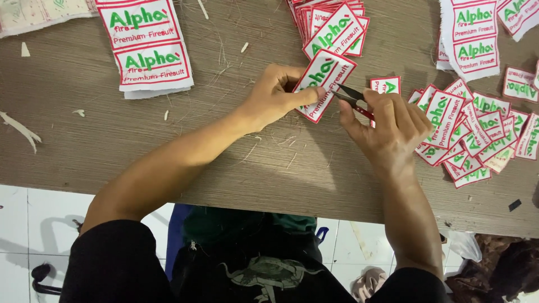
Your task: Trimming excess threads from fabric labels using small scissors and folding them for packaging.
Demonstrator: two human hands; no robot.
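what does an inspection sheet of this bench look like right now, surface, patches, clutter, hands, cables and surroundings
surface: grey-brown wood-grain table, strewn with thread.
job's things: white embroidered patch with red border and green lettering, small red-handled thread snips at its edge.
clutter: stack of like patches behind, loose heap at right, uncut patch strips at left, fabric scraps.
grippers: left hand pinches the patch; right hand holds the snips.
cables: nothing seen.
surroundings: white tiled floor, brown cloth.
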